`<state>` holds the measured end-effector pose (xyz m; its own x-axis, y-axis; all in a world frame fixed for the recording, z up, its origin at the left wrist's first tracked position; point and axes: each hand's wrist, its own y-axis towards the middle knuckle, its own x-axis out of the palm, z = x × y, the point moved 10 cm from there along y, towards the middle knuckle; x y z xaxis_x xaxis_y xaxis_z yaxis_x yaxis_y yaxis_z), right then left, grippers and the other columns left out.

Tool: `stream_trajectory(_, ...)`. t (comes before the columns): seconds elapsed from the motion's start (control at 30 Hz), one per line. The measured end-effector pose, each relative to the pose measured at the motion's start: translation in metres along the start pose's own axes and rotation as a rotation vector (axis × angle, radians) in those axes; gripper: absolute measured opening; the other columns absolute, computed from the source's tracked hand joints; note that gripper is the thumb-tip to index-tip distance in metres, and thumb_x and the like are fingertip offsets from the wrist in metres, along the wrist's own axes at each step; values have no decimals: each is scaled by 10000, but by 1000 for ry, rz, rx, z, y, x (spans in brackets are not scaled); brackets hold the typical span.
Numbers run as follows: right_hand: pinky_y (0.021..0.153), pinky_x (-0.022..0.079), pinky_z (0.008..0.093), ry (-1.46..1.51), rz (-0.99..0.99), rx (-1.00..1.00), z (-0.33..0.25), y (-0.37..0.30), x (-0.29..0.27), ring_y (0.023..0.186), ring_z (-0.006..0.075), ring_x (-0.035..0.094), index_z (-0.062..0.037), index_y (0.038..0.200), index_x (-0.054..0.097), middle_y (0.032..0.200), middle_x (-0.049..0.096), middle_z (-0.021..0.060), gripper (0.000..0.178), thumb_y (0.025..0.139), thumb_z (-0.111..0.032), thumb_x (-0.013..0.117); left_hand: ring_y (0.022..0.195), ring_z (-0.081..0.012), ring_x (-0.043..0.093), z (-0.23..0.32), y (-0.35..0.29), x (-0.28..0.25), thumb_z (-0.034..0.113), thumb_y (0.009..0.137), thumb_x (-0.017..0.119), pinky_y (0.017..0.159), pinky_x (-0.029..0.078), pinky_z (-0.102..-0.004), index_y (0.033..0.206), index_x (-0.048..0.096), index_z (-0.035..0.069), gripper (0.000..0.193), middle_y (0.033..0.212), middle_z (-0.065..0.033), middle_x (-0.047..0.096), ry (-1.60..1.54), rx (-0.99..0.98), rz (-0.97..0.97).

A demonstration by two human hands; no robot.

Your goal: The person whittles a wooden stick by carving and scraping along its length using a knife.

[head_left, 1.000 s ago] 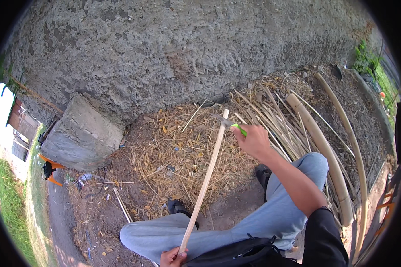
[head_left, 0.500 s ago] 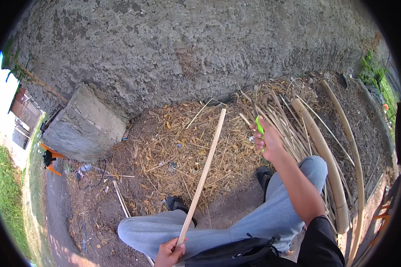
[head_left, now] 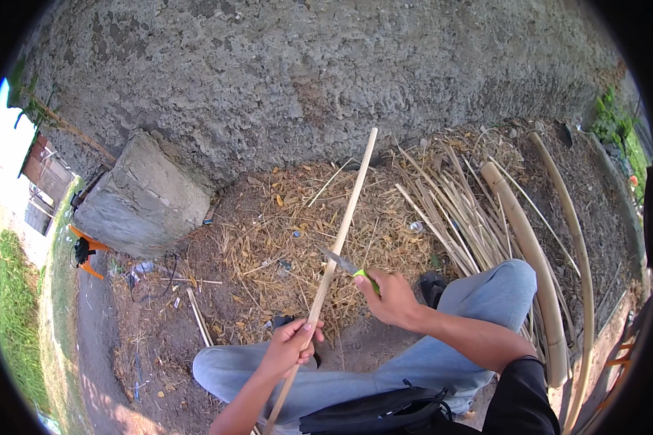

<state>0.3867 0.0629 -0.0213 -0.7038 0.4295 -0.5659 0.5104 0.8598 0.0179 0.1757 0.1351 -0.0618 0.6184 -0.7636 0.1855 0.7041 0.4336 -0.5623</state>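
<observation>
My left hand point(head_left: 292, 349) is closed round a long pale strip of bamboo point(head_left: 348, 210), gripping it low down. The strip slants up and away from my lap, its far end over the ground near the wall. In my right hand point(head_left: 390, 299) is a knife point(head_left: 352, 270) with a bright green handle, my fingers wrapped round it. Its blade points to the upper left and crosses the strip above my left hand; whether the edge bites into it I cannot tell.
A pile of split bamboo strips point(head_left: 457, 210) lies to the right, beside thick bamboo poles point(head_left: 530, 261). Shavings and dry leaves point(head_left: 268, 232) cover the ground ahead. A concrete block point(head_left: 145, 196) stands at the left against a rough wall point(head_left: 326, 72). My bent legs point(head_left: 442, 341) frame the work.
My left hand has moved up and forward with the bamboo strip, whose far end reaches higher. My right hand has brought the knife down and left, from beside the pile onto the strip.
</observation>
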Motion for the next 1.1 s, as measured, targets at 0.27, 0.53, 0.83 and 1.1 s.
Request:
stream_trajectory(0.27,462,491,510,-120,-45,-253,-26,-18,38,466,386,609,-64,879,645,534,605,153,316,963,-365,596,499,-38,356,4,42,4,213,1061,443,408,251,-198,930,564,8,271,770,-41,552,-105,32,68)
stream_trajectory(0.53,406,478,460,-184,83,-279,-24,9,28,454,355,616,-80,843,671,541,612,142,316,933,-380,634,494,-27,330,10,31,12,194,1062,470,413,235,-206,931,556,18,236,749,-28,519,-72,215,83)
stream_trajectory(0.83,403,475,442,-209,75,-416,-46,-2,35,479,330,632,-87,813,665,631,658,128,311,915,-380,654,477,-27,309,17,30,10,211,1065,469,410,222,-206,956,561,21,238,711,-10,481,-141,220,39)
stream_trajectory(1.1,397,464,435,-245,80,-422,-48,6,30,467,321,627,-66,792,636,633,663,119,326,912,-368,659,479,-25,315,23,29,10,221,1067,465,407,223,-199,1084,595,12,247,721,-16,496,-108,236,53)
